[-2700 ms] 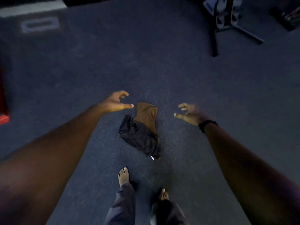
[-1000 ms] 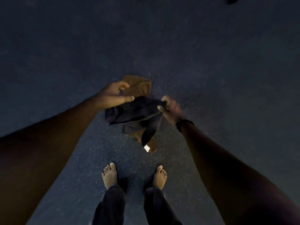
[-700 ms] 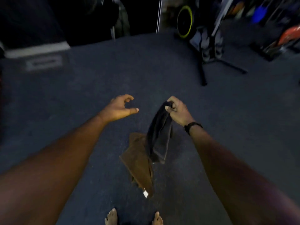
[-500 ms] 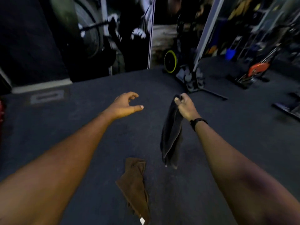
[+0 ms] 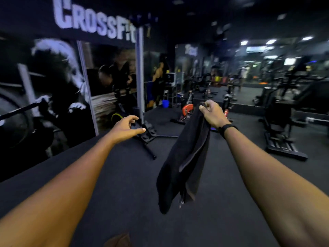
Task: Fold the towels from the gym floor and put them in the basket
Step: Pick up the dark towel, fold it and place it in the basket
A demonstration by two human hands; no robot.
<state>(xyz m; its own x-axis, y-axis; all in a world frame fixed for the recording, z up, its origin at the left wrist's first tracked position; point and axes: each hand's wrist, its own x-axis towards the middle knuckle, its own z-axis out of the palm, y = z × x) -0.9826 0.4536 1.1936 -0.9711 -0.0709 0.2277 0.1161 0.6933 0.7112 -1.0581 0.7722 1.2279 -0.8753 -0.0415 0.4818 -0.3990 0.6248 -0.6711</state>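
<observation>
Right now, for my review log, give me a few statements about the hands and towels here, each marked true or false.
1. The right hand grips the black towel by its top edge. True.
2. The black towel lies flat on the floor. False: it hangs in the air from the right hand.
3. The left hand holds nothing. True.
4. The brown towel is in the left hand. False: it lies on the floor at the bottom edge of the view.

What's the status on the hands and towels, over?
Right hand pinching black cloth towel by one end, hanging unfolded. Left hand open, empty. Brown towel on floor at bottom edge. No basket in view.
</observation>
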